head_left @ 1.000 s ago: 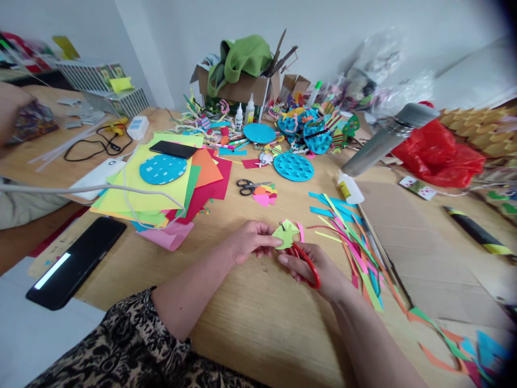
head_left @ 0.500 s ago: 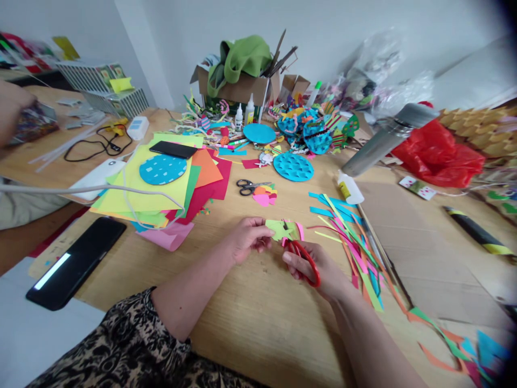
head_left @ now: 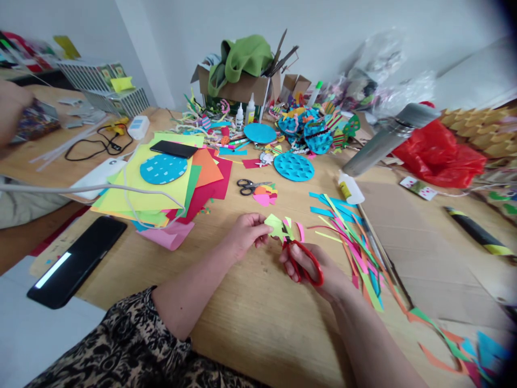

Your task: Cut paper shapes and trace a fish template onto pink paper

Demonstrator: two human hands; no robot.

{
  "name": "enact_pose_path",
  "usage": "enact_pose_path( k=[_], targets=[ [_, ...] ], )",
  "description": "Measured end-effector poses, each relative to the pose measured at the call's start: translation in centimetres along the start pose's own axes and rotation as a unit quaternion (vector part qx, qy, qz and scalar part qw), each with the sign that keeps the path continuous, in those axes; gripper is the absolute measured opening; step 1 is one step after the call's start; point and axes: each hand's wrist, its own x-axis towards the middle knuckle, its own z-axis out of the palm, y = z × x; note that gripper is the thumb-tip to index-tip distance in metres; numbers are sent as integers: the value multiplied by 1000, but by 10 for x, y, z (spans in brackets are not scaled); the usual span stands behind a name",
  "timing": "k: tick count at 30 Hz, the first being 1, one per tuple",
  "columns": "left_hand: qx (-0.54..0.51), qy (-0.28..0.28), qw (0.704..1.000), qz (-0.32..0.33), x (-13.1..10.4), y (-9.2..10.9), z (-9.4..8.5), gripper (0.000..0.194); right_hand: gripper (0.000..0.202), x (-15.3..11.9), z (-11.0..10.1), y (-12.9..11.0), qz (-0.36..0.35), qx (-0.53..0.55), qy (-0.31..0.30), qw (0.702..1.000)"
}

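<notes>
Between thumb and fingers, my left hand [head_left: 251, 235] pinches a small piece of light green paper [head_left: 274, 224] above the table. My right hand [head_left: 313, 267] grips red-handled scissors [head_left: 310, 264], its fingers through the loops. The scissor blades point up and left and meet the green paper's right edge. A pink paper scrap [head_left: 299, 231] lies just beyond the blades. Beyond my hands, small cut paper shapes [head_left: 264, 196] in pink, orange and yellow lie beside black-handled scissors [head_left: 248, 187].
Colored sheets [head_left: 153, 194] are stacked at left with a phone [head_left: 173, 149] on top; another phone [head_left: 76, 261] lies nearer. Paper strips [head_left: 355, 237], a glue bottle [head_left: 350, 187], a steel flask [head_left: 388, 137] and cardboard [head_left: 428, 242] are at right. A person's arm [head_left: 24, 231] is at far left.
The scissor handles have spread apart and moved slightly right and down. The green paper has tilted in my left hand, and a sliver now stands up at its right edge.
</notes>
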Motion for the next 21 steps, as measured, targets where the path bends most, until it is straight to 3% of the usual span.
enact_pose_path(
  k=[11,18,21],
  targets=[
    [-25,2,999,-34,0,1,0,19,56,1,2,-2,23,0,24,999],
    [-47,-46,996,-63,-2,2,2,32,52,2,6,-2,8,-17,29,999],
    [-49,-40,996,-57,-1,0,2,32,51,3,7,-1,6,-23,25,999]
  ],
)
